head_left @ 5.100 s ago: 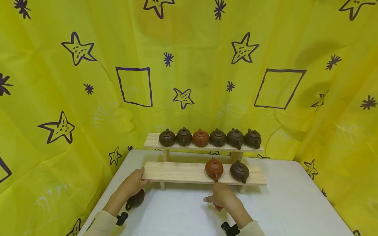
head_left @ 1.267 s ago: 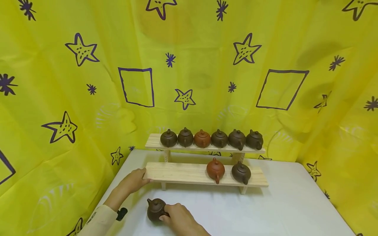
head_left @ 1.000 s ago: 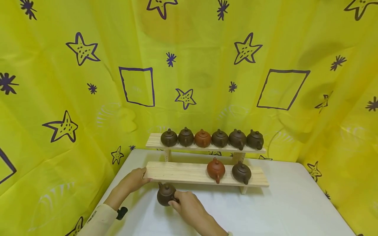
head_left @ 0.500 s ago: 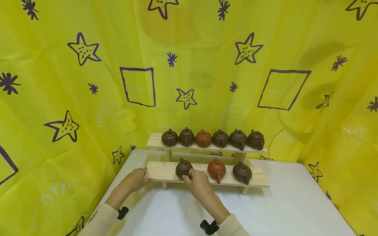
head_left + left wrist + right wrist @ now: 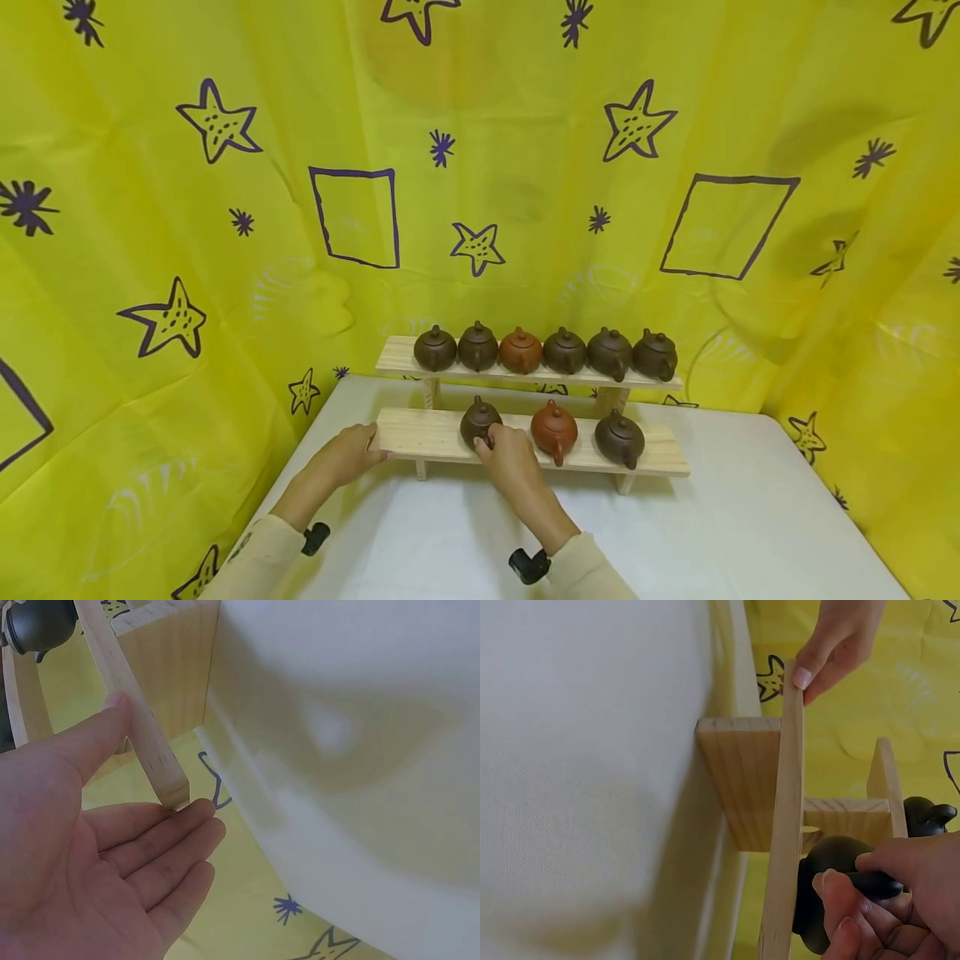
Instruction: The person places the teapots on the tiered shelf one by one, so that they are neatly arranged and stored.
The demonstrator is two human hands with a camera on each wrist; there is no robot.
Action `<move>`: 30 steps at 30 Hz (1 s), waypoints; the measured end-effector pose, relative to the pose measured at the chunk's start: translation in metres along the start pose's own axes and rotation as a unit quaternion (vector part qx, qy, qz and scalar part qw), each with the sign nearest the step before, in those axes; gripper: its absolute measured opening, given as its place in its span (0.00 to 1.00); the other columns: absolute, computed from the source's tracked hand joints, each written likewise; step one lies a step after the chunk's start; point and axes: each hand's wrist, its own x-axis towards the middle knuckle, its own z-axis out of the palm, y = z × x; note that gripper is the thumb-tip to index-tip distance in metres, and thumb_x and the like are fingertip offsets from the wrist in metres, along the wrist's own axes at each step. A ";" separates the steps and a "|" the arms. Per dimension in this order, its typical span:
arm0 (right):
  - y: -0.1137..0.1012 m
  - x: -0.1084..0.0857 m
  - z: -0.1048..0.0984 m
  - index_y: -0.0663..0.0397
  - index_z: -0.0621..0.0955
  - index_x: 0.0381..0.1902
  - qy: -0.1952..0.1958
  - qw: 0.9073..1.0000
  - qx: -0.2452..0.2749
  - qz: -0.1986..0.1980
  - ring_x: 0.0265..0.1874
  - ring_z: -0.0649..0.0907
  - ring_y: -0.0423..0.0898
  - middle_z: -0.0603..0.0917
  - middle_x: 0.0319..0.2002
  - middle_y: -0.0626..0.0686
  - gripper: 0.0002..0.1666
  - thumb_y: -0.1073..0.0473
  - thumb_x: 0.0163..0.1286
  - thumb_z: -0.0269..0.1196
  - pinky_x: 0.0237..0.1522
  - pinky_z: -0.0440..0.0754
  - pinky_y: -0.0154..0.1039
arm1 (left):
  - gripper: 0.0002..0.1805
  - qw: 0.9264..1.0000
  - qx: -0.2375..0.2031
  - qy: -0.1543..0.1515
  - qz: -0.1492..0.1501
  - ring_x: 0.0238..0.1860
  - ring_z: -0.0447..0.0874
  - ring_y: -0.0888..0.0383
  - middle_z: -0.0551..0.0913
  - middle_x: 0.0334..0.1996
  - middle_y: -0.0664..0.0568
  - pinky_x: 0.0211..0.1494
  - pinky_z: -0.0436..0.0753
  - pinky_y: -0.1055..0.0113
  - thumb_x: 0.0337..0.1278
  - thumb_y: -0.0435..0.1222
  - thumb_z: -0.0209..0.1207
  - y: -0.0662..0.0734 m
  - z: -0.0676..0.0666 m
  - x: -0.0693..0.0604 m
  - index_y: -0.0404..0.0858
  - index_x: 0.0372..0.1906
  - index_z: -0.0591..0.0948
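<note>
A dark brown teapot (image 5: 478, 422) stands on the lower board of a two-tier wooden shelf (image 5: 416, 432), left of a reddish-brown teapot (image 5: 553, 430). My right hand (image 5: 512, 462) pinches the dark teapot's handle (image 5: 877, 885) between thumb and fingers; in the right wrist view its body meets the board. Farther right on this board sits another dark teapot (image 5: 619, 438). At the board's left end my left hand (image 5: 343, 456) holds the corner, thumb on the front edge and fingers (image 5: 169, 847) against the end, as the left wrist view shows.
Several teapots, one of them reddish brown (image 5: 521, 351), line the upper board (image 5: 396, 357). The shelf stands on a white-covered table (image 5: 720, 517). A yellow curtain (image 5: 525, 108) with drawn stars hangs behind and at both sides.
My right hand, empty at first, took the dark teapot from the table's left side, lifted it and brought it right and up onto the lower board. My left hand stayed at the shelf end.
</note>
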 end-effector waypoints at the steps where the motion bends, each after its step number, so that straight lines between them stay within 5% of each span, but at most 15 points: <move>1: 0.000 0.001 0.001 0.50 0.69 0.16 -0.003 1.000 0.002 0.004 0.17 0.68 0.42 0.67 0.15 0.44 0.26 0.61 0.69 0.70 0.19 0.62 0.35 | 0.35 1.000 0.003 -0.001 0.000 0.56 0.85 0.36 0.83 0.56 0.25 0.60 0.81 0.41 0.68 0.41 0.68 0.000 0.000 0.000 0.15 0.65 0.73; 12: -0.005 0.002 0.004 0.47 0.67 0.15 -0.015 0.998 0.027 0.049 0.17 0.68 0.42 0.65 0.15 0.43 0.30 0.53 0.69 0.73 0.19 0.61 0.36 | 0.36 1.000 -0.004 -0.013 -0.008 0.56 0.85 0.39 0.81 0.58 0.24 0.60 0.81 0.41 0.69 0.40 0.67 -0.001 -0.002 0.000 0.15 0.67 0.72; 17: 0.001 -0.009 -0.007 0.50 0.73 0.17 -0.016 1.000 0.009 0.023 0.19 0.72 0.42 0.72 0.16 0.44 0.27 0.48 0.63 0.78 0.21 0.66 0.37 | 0.39 1.000 -0.007 -0.001 -0.007 0.57 0.83 0.36 0.80 0.59 0.24 0.62 0.80 0.40 0.69 0.42 0.68 0.001 -0.001 -0.002 0.16 0.70 0.69; 24: 0.018 -0.033 -0.062 0.48 0.77 0.23 -0.018 0.999 -0.022 -0.018 0.20 0.73 0.38 0.75 0.19 0.42 0.20 0.52 0.68 0.75 0.25 0.72 0.36 | 0.44 0.999 -0.018 0.038 0.004 0.68 0.72 0.24 0.66 0.72 0.23 0.68 0.73 0.32 0.71 0.44 0.66 0.002 0.000 -0.015 0.19 0.76 0.61; 30: 0.057 -0.051 -0.124 0.50 0.83 0.36 0.006 0.996 -0.075 -0.037 0.35 0.83 0.45 0.85 0.35 0.48 0.09 0.54 0.70 0.73 0.38 0.83 0.43 | 0.48 0.995 0.016 0.097 0.021 0.70 0.68 0.22 0.61 0.76 0.24 0.66 0.70 0.26 0.70 0.51 0.66 -0.002 -0.004 -0.041 0.22 0.78 0.61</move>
